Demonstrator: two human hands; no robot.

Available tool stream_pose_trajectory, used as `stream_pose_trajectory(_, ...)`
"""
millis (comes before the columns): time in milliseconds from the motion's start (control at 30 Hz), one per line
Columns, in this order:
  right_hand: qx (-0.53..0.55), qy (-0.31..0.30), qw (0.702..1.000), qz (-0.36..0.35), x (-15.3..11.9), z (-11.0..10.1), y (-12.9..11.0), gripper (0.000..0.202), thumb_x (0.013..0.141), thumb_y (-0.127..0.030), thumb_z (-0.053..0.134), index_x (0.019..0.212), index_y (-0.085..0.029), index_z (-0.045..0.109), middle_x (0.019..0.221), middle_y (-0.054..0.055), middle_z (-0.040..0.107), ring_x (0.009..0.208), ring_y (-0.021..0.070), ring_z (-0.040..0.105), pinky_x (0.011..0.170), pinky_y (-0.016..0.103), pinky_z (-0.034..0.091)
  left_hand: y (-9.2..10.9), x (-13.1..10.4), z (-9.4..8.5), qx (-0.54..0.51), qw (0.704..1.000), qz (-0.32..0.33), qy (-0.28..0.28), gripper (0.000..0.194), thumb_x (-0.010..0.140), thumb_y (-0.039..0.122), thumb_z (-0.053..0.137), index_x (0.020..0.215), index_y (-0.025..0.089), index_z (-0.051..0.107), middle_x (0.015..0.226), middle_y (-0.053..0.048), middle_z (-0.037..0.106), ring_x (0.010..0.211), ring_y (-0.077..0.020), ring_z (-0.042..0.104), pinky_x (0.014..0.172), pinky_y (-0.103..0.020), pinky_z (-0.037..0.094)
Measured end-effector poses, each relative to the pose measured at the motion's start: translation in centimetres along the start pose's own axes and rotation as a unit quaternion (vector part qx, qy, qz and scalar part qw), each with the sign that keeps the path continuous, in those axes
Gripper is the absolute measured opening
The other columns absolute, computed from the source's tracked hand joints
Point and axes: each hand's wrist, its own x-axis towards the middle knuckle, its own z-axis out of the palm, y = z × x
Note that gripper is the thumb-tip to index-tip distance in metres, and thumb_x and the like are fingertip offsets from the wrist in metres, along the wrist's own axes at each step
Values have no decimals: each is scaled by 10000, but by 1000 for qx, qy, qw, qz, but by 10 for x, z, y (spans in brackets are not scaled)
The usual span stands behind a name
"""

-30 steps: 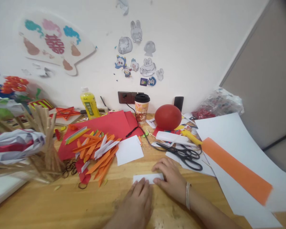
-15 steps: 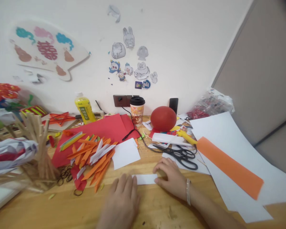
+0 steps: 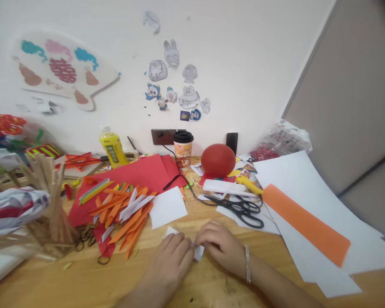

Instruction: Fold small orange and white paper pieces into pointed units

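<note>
A small white paper strip (image 3: pixel 199 253) lies slantwise low over the wooden table, partly covered by my hands. Its far end pokes out above the fingers of my left hand (image 3: pixel 175 259), which are closed over its middle. At the near end, the thumb and fingers of my right hand (image 3: pixel 220 247) pinch the strip's edge. A bracelet circles the right wrist. The fold itself is mostly hidden by the fingers. Beyond my hands lie a white paper sheet (image 3: pixel 168 207) and black scissors (image 3: pixel 244 209).
To the left, folded orange paper strips (image 3: pixel 131 214) are heaped on red paper (image 3: pixel 137 173), beside a box of wooden sticks (image 3: pixel 53 201). A lidded cup (image 3: pixel 183 152), a yellow bottle (image 3: pixel 113 147) and a red balloon (image 3: pixel 218 160) stand behind. Large white sheets (image 3: pixel 291 192) and an orange strip (image 3: pixel 308 224) lie right.
The strip has turned from level to slanted. My right hand has moved left, close to my left hand, and its fingers have closed on the strip's end.
</note>
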Motion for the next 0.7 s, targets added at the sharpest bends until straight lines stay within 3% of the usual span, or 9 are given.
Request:
stream_pose_trajectory(67, 1, -10, 999, -38, 0, 1, 0, 299, 795, -21, 425, 830, -217, 648, 804, 16, 674, 761, 151, 559, 722, 292, 427, -2, 0, 0, -11, 1000, 22, 6, 326, 940, 77, 281, 807, 143, 570, 781, -54, 597, 742, -180, 511, 685, -312, 382)
stream_pose_trajectory(167, -31, -17, 997, -68, -1, 0, 1, 278, 802, -39, 445, 848, -213, 657, 786, 19, 685, 741, 156, 550, 706, 299, 426, -10, -1, -3, -37, 997, 50, -36, 293, 930, 83, 342, 747, 151, 561, 743, -39, 600, 688, -160, 511, 650, -292, 400)
stream_pose_trajectory(267, -72, -27, 993, -87, -3, -4, 5, 204, 832, -106, 502, 845, -217, 672, 759, 24, 672, 739, 162, 532, 692, 309, 410, -21, -2, -7, -75, 993, 71, -65, 248, 931, 114, 379, 794, 158, 580, 809, -41, 635, 784, -163, 550, 817, -335, 432)
stream_pose_trajectory(367, -96, -33, 990, -98, -5, -8, 7, 118, 835, -192, 578, 800, -221, 687, 732, 24, 637, 727, 156, 508, 654, 293, 390, -29, -4, -10, -117, 986, 80, -82, 208, 936, 146, 401, 874, 182, 596, 905, -32, 660, 924, -157, 563, 1010, -410, 339)
stream_pose_trajectory(533, -86, -85, 991, -64, -4, -10, 0, 91, 811, -241, 636, 737, -240, 689, 782, 13, 629, 788, 156, 515, 694, 288, 392, -33, -2, -18, -172, 976, 67, -114, 238, 937, 150, 395, 868, 203, 617, 1048, -39, 664, 1100, -156, 533, 1079, -418, 266)
stream_pose_trajectory(700, -32, -93, 995, -15, 0, -12, -2, 178, 859, -292, 571, 722, -217, 656, 758, 13, 665, 771, 158, 553, 748, 310, 410, -38, 4, -25, -277, 943, 20, -181, 139, 874, 303, 551, 965, 223, 619, 1095, -49, 660, 1121, -176, 537, 1065, -379, 294)
